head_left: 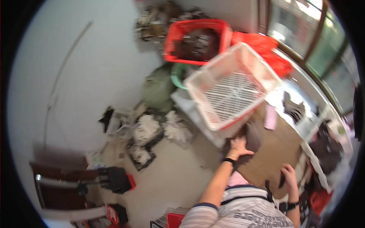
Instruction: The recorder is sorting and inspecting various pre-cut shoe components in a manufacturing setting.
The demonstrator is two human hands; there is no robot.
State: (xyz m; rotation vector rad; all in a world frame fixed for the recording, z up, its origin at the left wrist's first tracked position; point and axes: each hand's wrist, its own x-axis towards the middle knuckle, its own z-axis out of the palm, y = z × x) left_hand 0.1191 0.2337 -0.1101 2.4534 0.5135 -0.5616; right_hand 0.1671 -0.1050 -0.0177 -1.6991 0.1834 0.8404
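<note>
My left hand (239, 147) rests on dark grey-brown flat pieces (254, 138), which look like cut fabric or leather. Its thumb points out to the right, apart from the fingers. Part of those pieces lies under the hand and near the white basket. Further right and nearer my body, my right hand (291, 176) is curled, with a small dark strip (282, 181) at its fingers. Blur hides the strip's exact kind. The white plastic basket (197, 85) stands tilted just beyond my left hand, its slatted bottom showing.
A red basket (171, 41) of dark pieces stands at the back, beside a red plastic bag (262, 47). A pink piece (270, 117) and dark gloves-like shapes (293, 107) lie at right. White bundles (147, 130) and a dark green sack (157, 89) sit at left.
</note>
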